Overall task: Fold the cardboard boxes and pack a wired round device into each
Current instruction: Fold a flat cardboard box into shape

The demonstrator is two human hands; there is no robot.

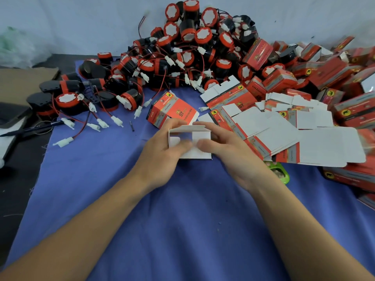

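Two bare forearms reach forward over the blue cloth point(182, 230). The left hand point(162, 151) and right hand point(229, 151) grip a half-folded white box point(200, 136) between them, thumbs pressing its flaps, just before the heap of wired round devices point(182, 51).

1. The box point(200, 136) is showing matt white cardboard inside.
2. The cloth point(162, 220) is looking woven, matt and softly creased.
3. The round devices point(189, 23) are gleaming in smooth, glossy black plastic.
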